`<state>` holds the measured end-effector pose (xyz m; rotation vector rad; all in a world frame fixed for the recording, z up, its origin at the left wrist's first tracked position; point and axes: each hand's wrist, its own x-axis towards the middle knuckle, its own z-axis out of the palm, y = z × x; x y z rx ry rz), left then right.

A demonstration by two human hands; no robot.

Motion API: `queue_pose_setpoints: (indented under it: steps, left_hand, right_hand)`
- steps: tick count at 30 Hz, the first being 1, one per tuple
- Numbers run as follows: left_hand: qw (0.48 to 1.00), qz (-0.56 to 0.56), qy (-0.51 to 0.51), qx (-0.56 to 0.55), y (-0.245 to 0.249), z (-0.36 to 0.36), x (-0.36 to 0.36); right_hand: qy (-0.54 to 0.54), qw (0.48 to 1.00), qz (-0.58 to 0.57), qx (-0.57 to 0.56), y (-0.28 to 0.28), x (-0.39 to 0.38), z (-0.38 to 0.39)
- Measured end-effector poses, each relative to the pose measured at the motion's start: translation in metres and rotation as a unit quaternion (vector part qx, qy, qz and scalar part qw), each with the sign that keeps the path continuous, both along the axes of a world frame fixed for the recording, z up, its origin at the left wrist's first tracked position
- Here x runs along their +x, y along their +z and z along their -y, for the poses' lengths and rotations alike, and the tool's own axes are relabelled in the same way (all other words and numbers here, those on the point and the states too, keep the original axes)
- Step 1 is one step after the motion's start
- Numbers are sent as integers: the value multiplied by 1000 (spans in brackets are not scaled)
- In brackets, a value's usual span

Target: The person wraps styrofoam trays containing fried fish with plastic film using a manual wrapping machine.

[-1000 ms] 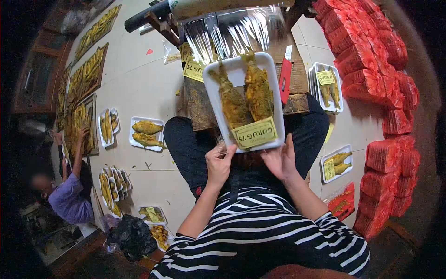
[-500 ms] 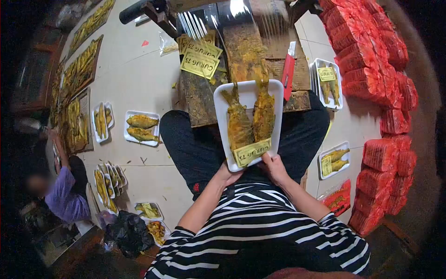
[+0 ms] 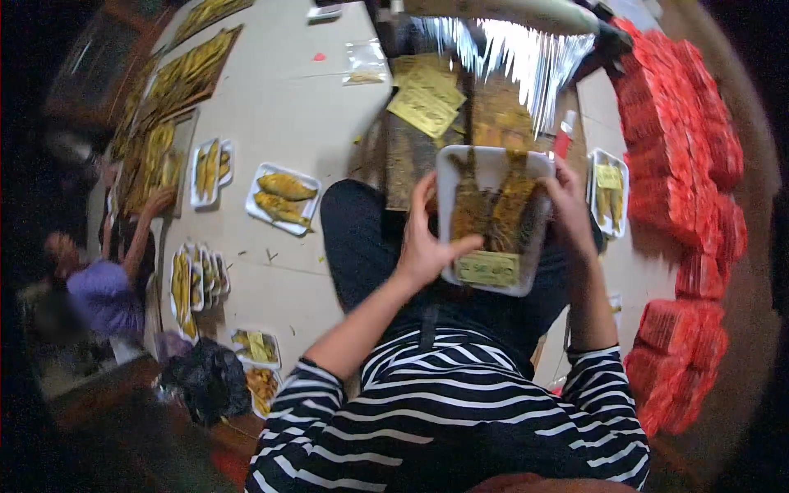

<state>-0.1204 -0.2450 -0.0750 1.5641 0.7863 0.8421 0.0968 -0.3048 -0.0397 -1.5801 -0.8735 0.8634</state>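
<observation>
The step in hand looks like wrapping. The sheet of cling film (image 3: pixel 509 57) hangs from its roll beyond the fingertips, over the wooden block (image 3: pixel 411 156), and the white foam tray (image 3: pixel 493 158) is held up in front of the person's lap, below the film's lower edge. To do this well, I judge the tray should stay level so that the two fried fish (image 3: pixel 491 212) do not slide toward the palms. The film should be drawn taut across the whole top before the edges are tucked under. The yellow label (image 3: pixel 489 269), lying on the near end of the tray below the left thumb, should sit flat and readable under the film. A firm grip on both long sides guards against the thin foam bending.

Both forearms reach forward from the striped sleeves, the left at a slant from the lower left, the right nearly straight up the frame. The left hand (image 3: pixel 427 246) clasps the tray's left edge, its fingers (image 3: pixel 423 193) standing up along the rim and the thumb laid across onto the tray just above the label. The right hand (image 3: pixel 571 209) closes on the right edge, its fingers curled over the far corner and the palm against the side. Whether any film is pinched under the fingers cannot be told, as the picture is blurred there.
</observation>
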Motion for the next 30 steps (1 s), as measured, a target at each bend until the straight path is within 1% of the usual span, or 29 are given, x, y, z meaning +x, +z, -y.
queue_pose_setpoints:
  steps: [1, 2, 3, 4, 6, 7, 8, 9, 10, 12, 13, 14, 16, 18, 19, 20, 21, 22, 24, 25, 26, 27, 28, 29, 30]
  left_hand:
    - [996, 89, -25, 3, 21, -25, 8]
    - [974, 150, -106, -131, 54, -49, 9]
    - [974, 166, -118, -103, 88, -64, 10]
    - [969, 214, -116, -44, 102, -76, 19]
    - [946, 238, -217, -44, 141, -90, 15]
    - [941, 201, -258, -93, 136, -104, 19]
    - [930, 164, -298, -140, 126, -123, 26]
    - [913, 128, -339, -187, 120, -132, 34]
    - [964, 27, -236, -121, 129, -124, 38]
    - [971, -89, -199, -103, 90, -137, 56]
    - [969, -126, -203, -66, 74, -137, 56]
    - [965, -162, -206, -28, 60, -135, 51]
    - [956, -120, -218, -156, 39, -120, 38]
    - [962, -100, -192, -166, 28, -105, 27]
    - [966, -41, -171, -187, 19, -97, 29]
    - [967, 17, -147, -208, 7, -91, 30]
    - [963, 75, -119, -229, -3, -86, 31]
    - [968, 105, -72, -216, -8, -81, 35]
    - [968, 169, 33, -185, -12, -76, 44]
    - [968, 154, 29, -198, -13, -74, 44]
    - [956, 185, 34, -225, -18, -75, 46]
    - [942, 215, 38, -254, -27, -74, 47]
    - [926, 245, 42, -283, -31, -73, 47]
    - [916, 258, 41, -304, -34, -72, 46]
    - [903, 274, 48, -329, -28, -70, 46]
  right_hand:
    - [7, 998, 63, 22, 6, 9, -1]
    - [14, 991, 126, 45, 17, 13, -3]
    - [50, 980, 151, 116, 54, -1, -8]
    - [79, 963, 175, 191, 88, -14, -10]
    - [-26, 965, 154, 210, 98, -20, -2]
    - [-44, 957, 133, 253, 80, -12, 7]
    - [-30, 970, 97, 221, 68, -10, 25]
    - [31, 957, 56, 283, 40, 1, 52]
    - [90, 962, 76, 246, 56, -9, 57]
    - [209, 954, 125, 175, 89, -31, 67]
    - [261, 942, 50, 205, 87, -37, 66]
    - [273, 942, 40, 190, 87, -39, 71]
    - [325, 936, 23, 131, 82, -32, 69]
    - [315, 932, -143, 106, 64, -18, 56]
    - [185, 981, -48, 40, 55, -8, 44]
    - [51, 997, 46, -29, 43, 1, 30]
    - [-34, 980, 197, 7, 18, 13, 10]
    - [-115, 932, 342, 43, -7, 21, -6]
    - [-131, 844, 520, -33, -30, 31, -14]
    - [-145, 836, 529, 3, -48, 42, -11]
    - [-164, 892, 421, 11, -55, 54, -6]
    - [-182, 934, 307, 16, -60, 65, 1]
    - [-198, 962, 188, 19, -59, 70, 7]
    - [-223, 963, 105, 109, -56, 76, 14]
    - [-244, 949, 21, 199, -42, 77, 18]
